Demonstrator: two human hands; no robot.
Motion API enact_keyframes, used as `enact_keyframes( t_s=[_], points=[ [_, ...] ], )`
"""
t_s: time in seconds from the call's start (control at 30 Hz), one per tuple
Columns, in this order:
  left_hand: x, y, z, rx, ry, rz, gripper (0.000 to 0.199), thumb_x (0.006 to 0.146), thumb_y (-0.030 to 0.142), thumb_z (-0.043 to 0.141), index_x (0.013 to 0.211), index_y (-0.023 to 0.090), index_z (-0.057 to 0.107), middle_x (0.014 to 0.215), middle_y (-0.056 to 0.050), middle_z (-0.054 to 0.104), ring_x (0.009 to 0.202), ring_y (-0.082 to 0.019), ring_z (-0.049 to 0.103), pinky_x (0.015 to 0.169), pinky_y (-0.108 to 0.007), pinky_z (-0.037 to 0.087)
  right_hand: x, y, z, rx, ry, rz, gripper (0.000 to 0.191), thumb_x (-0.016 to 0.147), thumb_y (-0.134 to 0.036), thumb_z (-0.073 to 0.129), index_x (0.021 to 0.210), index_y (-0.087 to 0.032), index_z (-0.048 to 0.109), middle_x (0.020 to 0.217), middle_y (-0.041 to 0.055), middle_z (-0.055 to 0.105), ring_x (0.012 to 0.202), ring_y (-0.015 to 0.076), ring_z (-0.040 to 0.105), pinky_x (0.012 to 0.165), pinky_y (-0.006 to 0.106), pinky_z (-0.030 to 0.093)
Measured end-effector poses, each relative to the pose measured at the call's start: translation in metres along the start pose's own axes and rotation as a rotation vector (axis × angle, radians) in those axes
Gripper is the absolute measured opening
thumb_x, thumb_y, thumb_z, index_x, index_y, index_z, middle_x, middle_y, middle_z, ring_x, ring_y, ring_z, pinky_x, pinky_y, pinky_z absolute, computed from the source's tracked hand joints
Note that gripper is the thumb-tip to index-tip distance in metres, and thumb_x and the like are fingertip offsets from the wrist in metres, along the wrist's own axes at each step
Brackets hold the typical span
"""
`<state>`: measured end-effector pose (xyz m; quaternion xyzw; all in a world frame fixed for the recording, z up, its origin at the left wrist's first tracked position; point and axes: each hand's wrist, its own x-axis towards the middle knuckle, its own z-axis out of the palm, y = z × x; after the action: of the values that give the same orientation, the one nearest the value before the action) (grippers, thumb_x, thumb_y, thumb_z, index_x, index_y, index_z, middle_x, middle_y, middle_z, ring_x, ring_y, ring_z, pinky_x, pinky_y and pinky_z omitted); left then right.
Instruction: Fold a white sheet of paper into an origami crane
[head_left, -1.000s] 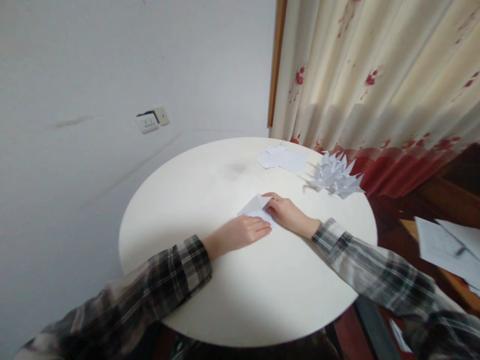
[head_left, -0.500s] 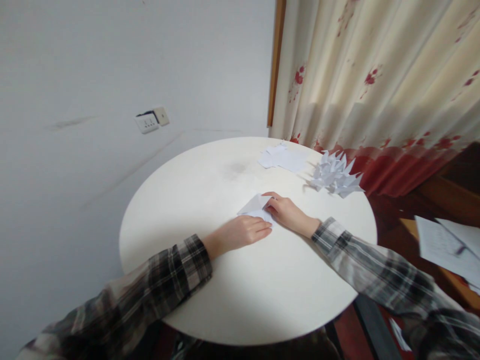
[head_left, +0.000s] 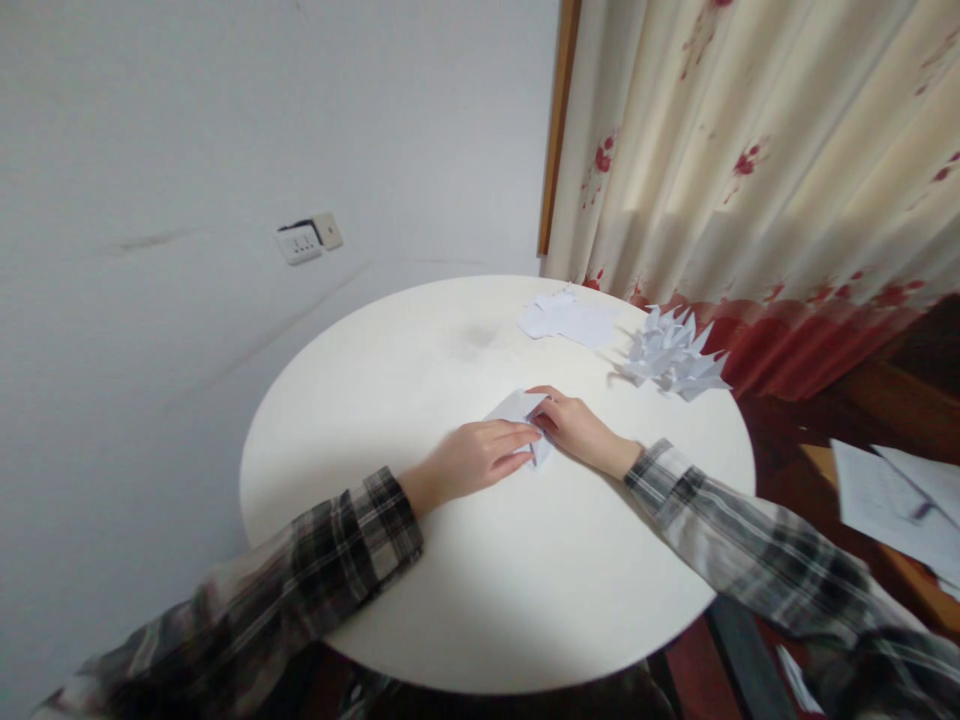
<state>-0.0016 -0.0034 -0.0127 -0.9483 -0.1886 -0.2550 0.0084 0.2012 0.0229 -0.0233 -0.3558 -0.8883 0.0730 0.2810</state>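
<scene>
A small folded piece of white paper (head_left: 515, 407) lies near the middle of the round white table (head_left: 345, 400). My left hand (head_left: 484, 456) rests over its lower left part, fingers stretched toward the right and lying flat on it. From the right, my right hand (head_left: 571, 422) grips the paper's right side, thumb and fingers pinched on it. A corner of the paper shows below the fingertips, between the two hands. The covered folds cannot be made out.
At the table's far right stands a cluster of pointed folded white papers (head_left: 673, 352). Flat white sheets (head_left: 574, 320) lie beside it at the back. Beyond are a wall and a curtain (head_left: 697, 150). Printed papers (head_left: 892, 500) lie on a lower wooden surface at the right.
My left hand has moved slightly up and its fingers now cover more of the paper's middle. A paper corner now shows below the fingertips. My right hand has stayed in nearly the same place.
</scene>
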Motion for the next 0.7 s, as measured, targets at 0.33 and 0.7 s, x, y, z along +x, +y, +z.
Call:
enact_keyframes(
  t_s=[0.33,0.7],
  points=[
    [-0.0066,0.0032,-0.0013,-0.098,-0.231,-0.012,0.044,0.089,0.036,0.047,0.127,0.013,0.046,0.135,-0.012,0.045,0.126,-0.019,0.04,0.106,-0.035,0.034,-0.0007,0.0028,-0.0001,0.03,0.006,-0.016,0.02,0.084,-0.008,0.046,0.1,-0.015,0.055,0.115,0.011,0.055,0.095,0.0168,0.06,0.08,0.031,0.05],
    [-0.0097,0.004,-0.0005,-0.115,-0.215,0.04,0.04,0.09,0.031,0.047,0.126,0.014,0.048,0.133,-0.012,0.047,0.125,-0.018,0.042,0.106,-0.035,0.035,0.0001,0.0067,0.0022,0.002,0.006,-0.01,0.02,0.084,-0.01,0.047,0.101,-0.016,0.055,0.117,0.0118,0.054,0.095,0.0176,0.061,0.08,0.033,0.051]
  ],
)
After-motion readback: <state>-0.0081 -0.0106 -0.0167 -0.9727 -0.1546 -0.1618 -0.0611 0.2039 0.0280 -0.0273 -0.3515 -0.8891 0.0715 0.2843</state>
